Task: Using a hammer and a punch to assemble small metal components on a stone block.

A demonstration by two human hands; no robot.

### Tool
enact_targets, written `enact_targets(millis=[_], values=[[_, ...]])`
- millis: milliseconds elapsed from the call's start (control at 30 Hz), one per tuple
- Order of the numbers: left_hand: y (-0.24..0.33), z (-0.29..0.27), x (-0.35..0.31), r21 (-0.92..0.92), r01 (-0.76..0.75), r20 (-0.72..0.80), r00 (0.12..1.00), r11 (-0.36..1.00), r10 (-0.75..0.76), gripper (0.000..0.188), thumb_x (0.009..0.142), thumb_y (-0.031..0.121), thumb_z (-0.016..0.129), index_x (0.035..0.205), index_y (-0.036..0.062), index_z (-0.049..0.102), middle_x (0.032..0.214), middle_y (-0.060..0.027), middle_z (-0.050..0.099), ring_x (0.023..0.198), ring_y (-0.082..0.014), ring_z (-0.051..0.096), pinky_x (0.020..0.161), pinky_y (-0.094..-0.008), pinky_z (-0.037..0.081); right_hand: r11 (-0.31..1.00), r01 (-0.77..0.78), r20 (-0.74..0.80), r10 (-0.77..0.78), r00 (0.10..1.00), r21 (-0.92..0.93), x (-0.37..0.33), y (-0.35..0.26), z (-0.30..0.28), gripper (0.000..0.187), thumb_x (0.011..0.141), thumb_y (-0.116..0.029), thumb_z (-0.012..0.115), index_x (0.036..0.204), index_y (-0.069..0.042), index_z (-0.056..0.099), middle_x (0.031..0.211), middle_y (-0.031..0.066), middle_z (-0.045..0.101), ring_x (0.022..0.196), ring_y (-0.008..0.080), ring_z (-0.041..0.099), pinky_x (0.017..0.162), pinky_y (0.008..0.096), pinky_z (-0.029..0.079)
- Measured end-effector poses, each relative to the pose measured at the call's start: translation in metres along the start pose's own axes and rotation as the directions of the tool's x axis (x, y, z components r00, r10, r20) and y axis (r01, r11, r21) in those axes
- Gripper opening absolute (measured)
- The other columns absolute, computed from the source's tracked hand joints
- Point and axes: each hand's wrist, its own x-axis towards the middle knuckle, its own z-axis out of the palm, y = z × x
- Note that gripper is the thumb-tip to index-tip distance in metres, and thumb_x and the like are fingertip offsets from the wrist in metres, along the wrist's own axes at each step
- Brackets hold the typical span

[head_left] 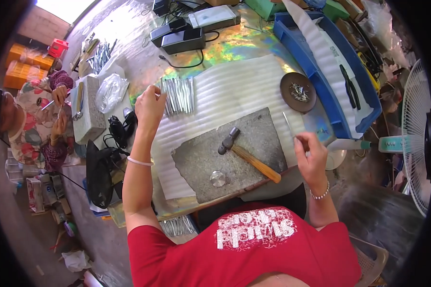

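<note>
My left hand (150, 106) reaches to a pile of thin metal strips (178, 96) on white corrugated sheet (234, 83) and touches the pile's left edge; whether it grips a strip I cannot tell. My right hand (310, 155) pinches one thin metal strip (288, 124), held upright at the right edge of a grey stone slab (210, 165). On the slab lie a wooden-handled hammer (246, 153) and a small round metal block (218, 178). A dark round dish (298, 92) with small metal pieces sits beyond my right hand.
A blue plastic tray (321, 81) with pliers (350, 88) runs along the right. A fan (416, 138) stands at far right. Black boxes and cables (183, 39) lie at the back. Another person (33, 119) in a flowered top works at the left beside a white block (88, 112).
</note>
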Motion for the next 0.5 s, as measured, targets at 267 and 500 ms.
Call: enact_targets(millis=[267, 500], values=[[0.007, 0.019, -0.006, 0.264, 0.022, -0.033, 0.999, 0.964, -0.014, 0.02, 0.079, 0.024, 0.06, 0.082, 0.0047, 0.061, 0.081, -0.0157, 0.065, 0.08, -0.0345, 0.063, 0.07, -0.0427, 0.048, 0.996, -0.076, 0.084, 0.072, 0.994, 0.045, -0.007, 0.0, -0.007, 0.008, 0.084, -0.004, 0.06, 0.091, -0.001, 0.056, 0.075, 0.0106, 0.061, 0.059, 0.0195, 0.061, 0.055, 0.029, 0.047], [0.014, 0.021, -0.015, 0.333, 0.051, -0.12, 0.993, 0.942, -0.011, 0.047, 0.083, 0.034, 0.06, 0.119, 0.0039, 0.051, 0.111, -0.0174, 0.06, 0.099, -0.0339, 0.059, 0.083, -0.0418, 0.047, 0.999, -0.052, 0.049, 0.051, 0.997, 0.009, 0.004, 0.004, -0.01, 0.009, 0.083, -0.005, 0.059, 0.09, -0.001, 0.055, 0.074, 0.0111, 0.059, 0.06, 0.0221, 0.061, 0.056, 0.0312, 0.047]])
